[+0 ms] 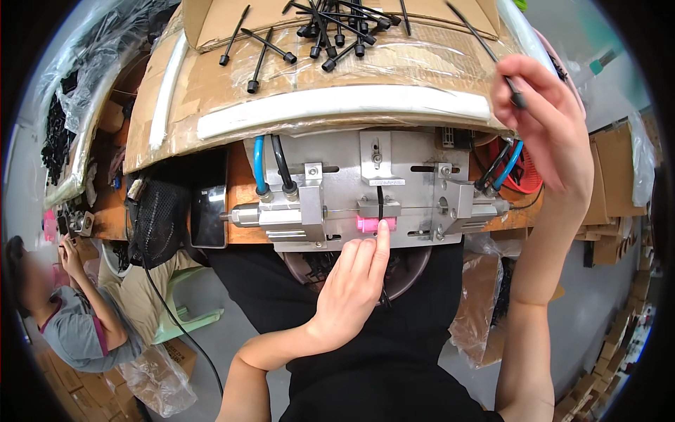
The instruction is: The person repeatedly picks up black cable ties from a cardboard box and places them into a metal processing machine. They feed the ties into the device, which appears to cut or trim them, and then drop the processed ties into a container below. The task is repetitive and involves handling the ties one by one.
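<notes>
A metal fixture with a cylinder on each side lies in front of me. At its middle, a thin black rod stands in line with a small bracket and runs over a pink block. My left hand has its index fingertip on the rod at the pink block. Its other fingers are curled, and the thumb is hidden. A black end of a rod shows below that hand. Raised at the right, my right hand pinches another black plastic rod with a thick head, slightly blurred.
Several black rods lie on the cardboard above the fixture. Blue hoses meet the cylinders. A phone and black mesh bag sit left. A red basket stands right. A bowl is below. Another person sits at far left.
</notes>
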### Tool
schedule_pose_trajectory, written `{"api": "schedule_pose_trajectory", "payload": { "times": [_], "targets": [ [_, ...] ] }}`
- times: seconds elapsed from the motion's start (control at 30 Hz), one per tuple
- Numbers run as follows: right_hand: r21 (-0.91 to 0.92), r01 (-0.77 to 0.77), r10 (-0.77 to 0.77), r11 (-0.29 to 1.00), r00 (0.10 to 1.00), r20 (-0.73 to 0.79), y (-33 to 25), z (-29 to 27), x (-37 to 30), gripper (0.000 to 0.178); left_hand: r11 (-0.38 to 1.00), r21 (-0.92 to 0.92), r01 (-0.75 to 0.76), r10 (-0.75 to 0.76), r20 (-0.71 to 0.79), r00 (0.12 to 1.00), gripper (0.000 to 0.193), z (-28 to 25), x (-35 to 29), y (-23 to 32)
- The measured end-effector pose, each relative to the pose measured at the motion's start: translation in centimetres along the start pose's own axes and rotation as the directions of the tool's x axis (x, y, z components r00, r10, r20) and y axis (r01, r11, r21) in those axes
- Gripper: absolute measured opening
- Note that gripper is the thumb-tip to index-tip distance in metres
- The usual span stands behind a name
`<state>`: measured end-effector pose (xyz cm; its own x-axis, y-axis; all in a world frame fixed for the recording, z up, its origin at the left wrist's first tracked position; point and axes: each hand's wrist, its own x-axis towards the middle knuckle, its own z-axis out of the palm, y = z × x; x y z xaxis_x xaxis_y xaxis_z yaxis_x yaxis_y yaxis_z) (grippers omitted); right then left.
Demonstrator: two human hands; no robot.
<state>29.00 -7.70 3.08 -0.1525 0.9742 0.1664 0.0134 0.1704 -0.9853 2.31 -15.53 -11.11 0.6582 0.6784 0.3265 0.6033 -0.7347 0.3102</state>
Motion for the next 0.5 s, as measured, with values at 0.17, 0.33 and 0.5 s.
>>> {"api": "schedule_pose_trajectory", "payload": {
  "times": [0.17, 0.33, 0.5],
  "targets": [
    [0.333, 0.239, -0.164, 0.912, 0.957, -0.239, 3.0, 2.1, -4.6, 0.045, 0.998, -0.059, -0.014, 0.013, -0.013, 1.000, 0.063, -2.3, 1.2, -0.4],
    [-0.497, 0.311, -0.446, 0.810, 0.878, -0.177, 7.4, 8.5, -10.0, 0.023, 0.993, 0.111, 0.025, 0.018, -0.373, 0.928, 0.044, -7.7, 10.7, -8.0],
    [-0.696, 0.204, -0.402, 0.689, 0.906, -0.133, 11.9, 14.3, -13.4, 0.062, 0.984, 0.053, 0.168, -0.151, -0.242, 0.959, 0.024, -9.8, 16.4, -15.0]
  ]
}}
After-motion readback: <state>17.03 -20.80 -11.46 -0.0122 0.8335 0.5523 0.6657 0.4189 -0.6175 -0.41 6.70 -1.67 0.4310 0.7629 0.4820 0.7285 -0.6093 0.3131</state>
